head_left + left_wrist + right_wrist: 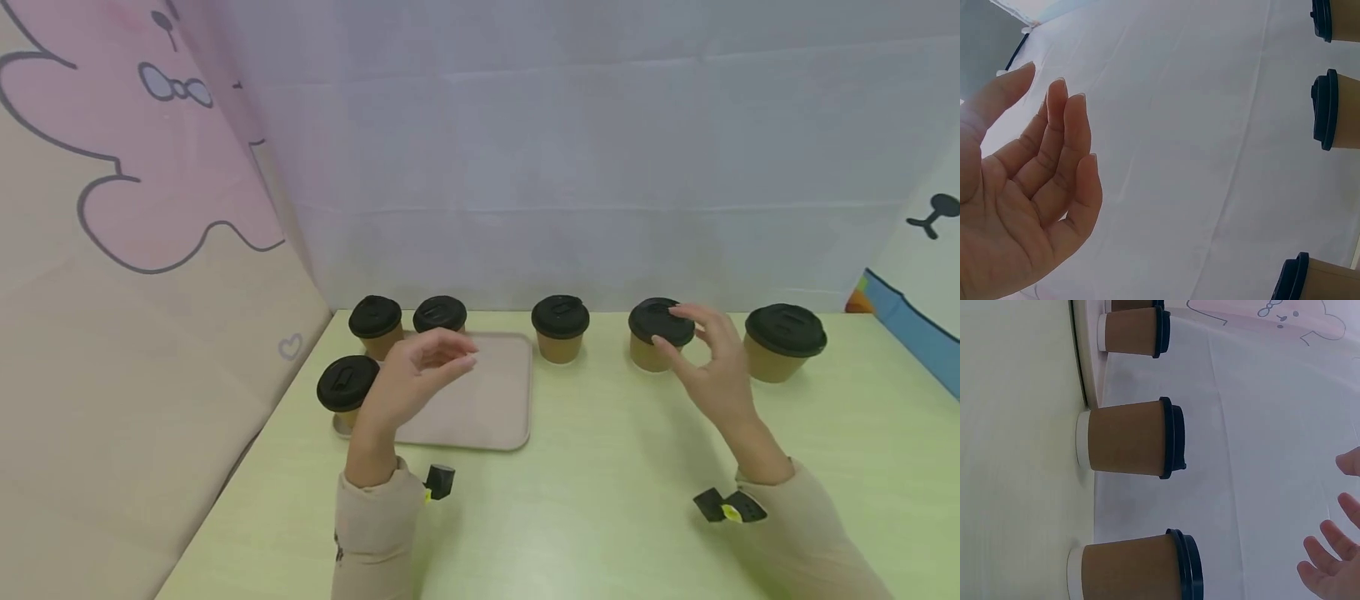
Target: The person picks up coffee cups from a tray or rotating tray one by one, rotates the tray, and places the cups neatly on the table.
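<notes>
My left hand (408, 379) hovers above the left part of a beige tray (487, 408), its fingers bent gently and nothing in its grasp. The left wrist view shows the same hand (1035, 194) palm-on, apart from the lidded cups. In the head view my right hand (718, 371) overlaps a brown paper cup with a black lid (647, 323). From the right wrist, that hand (1335, 556) appears raised clear of the cups, thumb and fingers spread. Three lidded cups stand at the tray's left side: a front one (347, 383), a back-corner one (375, 321) and another (440, 313).
Between the tray and my right hand stands a lidded cup (560, 346). A larger-looking cup (772, 362) is at the right. All stand near the back of the pale green table (585, 500), before a white cloth backdrop (570, 167). A printed cloth (150, 208) borders the left side.
</notes>
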`<state>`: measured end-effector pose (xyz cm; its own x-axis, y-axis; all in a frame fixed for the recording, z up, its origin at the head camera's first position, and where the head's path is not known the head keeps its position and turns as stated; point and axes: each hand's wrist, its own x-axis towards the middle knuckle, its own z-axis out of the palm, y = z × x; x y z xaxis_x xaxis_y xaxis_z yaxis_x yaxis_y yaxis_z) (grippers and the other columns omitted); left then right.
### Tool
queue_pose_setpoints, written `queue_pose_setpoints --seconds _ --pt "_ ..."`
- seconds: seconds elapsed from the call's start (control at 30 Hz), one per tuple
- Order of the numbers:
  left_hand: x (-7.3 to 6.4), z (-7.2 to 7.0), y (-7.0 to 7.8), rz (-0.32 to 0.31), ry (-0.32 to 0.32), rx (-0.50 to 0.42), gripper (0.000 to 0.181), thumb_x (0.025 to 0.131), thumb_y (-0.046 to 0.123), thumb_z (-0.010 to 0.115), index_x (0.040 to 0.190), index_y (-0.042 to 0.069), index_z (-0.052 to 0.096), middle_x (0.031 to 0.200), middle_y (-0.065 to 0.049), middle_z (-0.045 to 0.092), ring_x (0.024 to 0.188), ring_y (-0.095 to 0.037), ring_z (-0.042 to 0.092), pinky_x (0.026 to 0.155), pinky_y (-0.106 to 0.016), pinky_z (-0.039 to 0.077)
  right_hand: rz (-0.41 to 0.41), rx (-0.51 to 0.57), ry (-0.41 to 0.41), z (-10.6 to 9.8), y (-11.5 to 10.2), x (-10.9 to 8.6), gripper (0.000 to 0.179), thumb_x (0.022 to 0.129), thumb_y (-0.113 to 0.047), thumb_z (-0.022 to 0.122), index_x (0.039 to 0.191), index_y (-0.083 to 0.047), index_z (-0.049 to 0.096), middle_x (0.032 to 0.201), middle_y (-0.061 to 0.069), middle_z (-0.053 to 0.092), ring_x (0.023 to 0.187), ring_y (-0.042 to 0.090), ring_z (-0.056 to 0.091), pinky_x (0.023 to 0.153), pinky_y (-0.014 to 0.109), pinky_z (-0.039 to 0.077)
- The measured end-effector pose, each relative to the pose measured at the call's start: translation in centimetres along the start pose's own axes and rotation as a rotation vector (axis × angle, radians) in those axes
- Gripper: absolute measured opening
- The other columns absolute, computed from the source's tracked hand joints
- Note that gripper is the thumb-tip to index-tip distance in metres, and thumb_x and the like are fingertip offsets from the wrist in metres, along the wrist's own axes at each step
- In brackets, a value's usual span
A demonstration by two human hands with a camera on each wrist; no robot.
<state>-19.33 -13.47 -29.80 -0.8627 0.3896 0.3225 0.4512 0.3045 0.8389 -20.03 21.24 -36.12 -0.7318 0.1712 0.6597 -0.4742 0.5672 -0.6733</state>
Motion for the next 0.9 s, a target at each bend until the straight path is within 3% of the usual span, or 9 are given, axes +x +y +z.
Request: queue_pose_setpoints --seconds 0.23,0.37,0.5,0.67,0.9 --pt "-0.3 -0.4 0.1 0.029 0.092 0.012 0.015 0.085 0.010 0.064 0.099 0.003 0.064 0.092 -0.009 0.066 0.082 -0.007 0.060 0.078 -0.024 0.050 0.061 0.049 0.024 -0.9 0.1 0.3 0.039 0.074 0.007 0.069 0.112 0.003 0.060 0.108 -0.029 0.049 0.106 -0.010 0.044 0.085 0.002 0.037" --pt "-0.5 -0.6 0.3 0.048 0.169 0.022 0.012 0.084 0.009 0.066 0.094 0.004 0.065 0.089 -0.004 0.066 0.080 -0.005 0.061 0.078 -0.023 0.050 0.068 0.046 0.031 -1.1 0.0 0.3 0.038 0.075 0.007 0.069 0.112 0.003 0.060 0.107 -0.029 0.049 0.106 -0.009 0.044 0.084 0.002 0.037" --pt "-0.6 -0.6 0.5 0.065 0.206 0.040 0.011 0.083 0.007 0.066 0.093 0.004 0.065 0.087 -0.002 0.066 0.079 -0.003 0.060 0.077 -0.021 0.049 0.073 0.037 0.037 -1.3 -0.2 0.5 0.036 0.076 0.006 0.069 0.111 0.003 0.061 0.106 -0.029 0.049 0.105 -0.009 0.044 0.083 0.002 0.037" --pt "-0.3 -0.2 0.6 0.066 0.182 0.019 0.011 0.083 0.006 0.065 0.094 0.003 0.065 0.086 -0.009 0.066 0.077 -0.004 0.060 0.076 -0.021 0.049 0.087 0.030 0.045 -1.4 -0.1 0.6 0.036 0.075 0.005 0.069 0.111 0.003 0.061 0.106 -0.028 0.049 0.104 -0.010 0.044 0.082 0.001 0.037" --pt "0.9 1.8 -0.1 0.056 0.053 -0.060 0.014 0.086 0.008 0.063 0.099 0.003 0.064 0.087 -0.014 0.065 0.079 -0.008 0.061 0.073 -0.024 0.050 0.087 0.025 0.047 -1.6 0.1 0.7 0.035 0.076 0.004 0.069 0.110 0.002 0.061 0.106 -0.027 0.050 0.104 -0.009 0.045 0.082 0.002 0.038"
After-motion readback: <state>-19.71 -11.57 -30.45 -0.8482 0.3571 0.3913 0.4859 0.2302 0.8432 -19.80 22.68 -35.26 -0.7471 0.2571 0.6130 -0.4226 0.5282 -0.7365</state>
